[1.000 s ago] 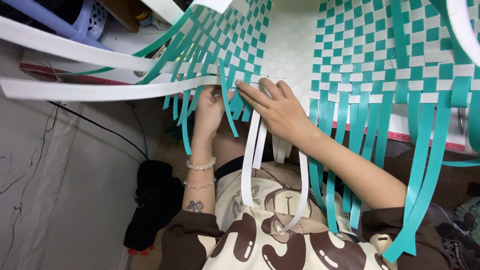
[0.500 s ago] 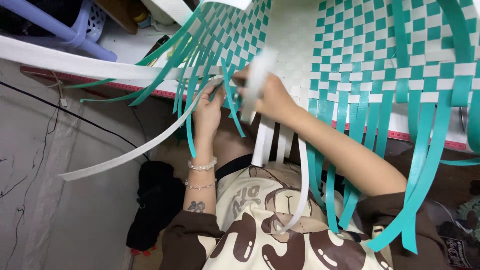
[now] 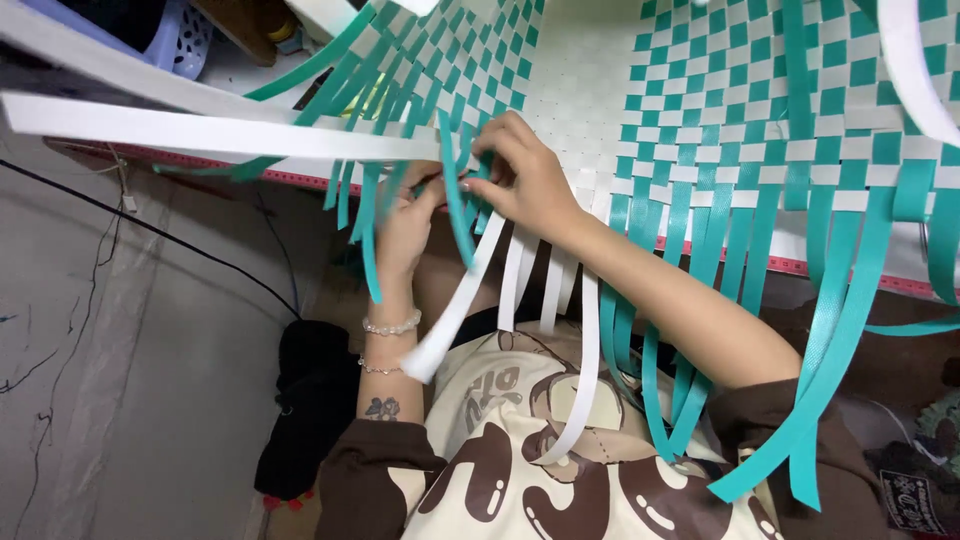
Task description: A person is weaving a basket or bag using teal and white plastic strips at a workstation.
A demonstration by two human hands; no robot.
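both hands, left hand [image 3: 405, 225] and right hand [image 3: 525, 180], pinch loose strips at the woven mat [image 3: 700, 110] edge, seemingly; centre woven; teal strips [image 3: 690, 330] hang unwoven

A small home craft workshop: a half-woven teal-and-white strap mat [image 3: 700, 120] covers the surface [image 3: 850, 268], with a lilac plastic basket [image 3: 185, 40] and cables along a bare wall [image 3: 120, 380].

No packages, labels, signs or screens are in view.

Woven strap mat [image 3: 700, 110] on table [image 3: 860, 268]
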